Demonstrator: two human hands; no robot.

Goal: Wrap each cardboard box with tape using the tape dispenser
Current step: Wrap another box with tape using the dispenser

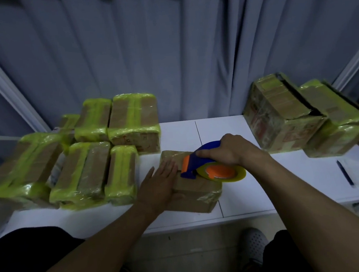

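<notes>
Cardboard box (197,191), one; tape dispenser (199,161), one

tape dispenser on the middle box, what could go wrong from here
1. The left hand lies flat on the cardboard box, right beside the front end of the tape dispenser that the right hand grips. Its fingers could get nicked or taped down.
2. The box sits close to the front edge of the table, so a pull towards the person might slide it off.
</notes>
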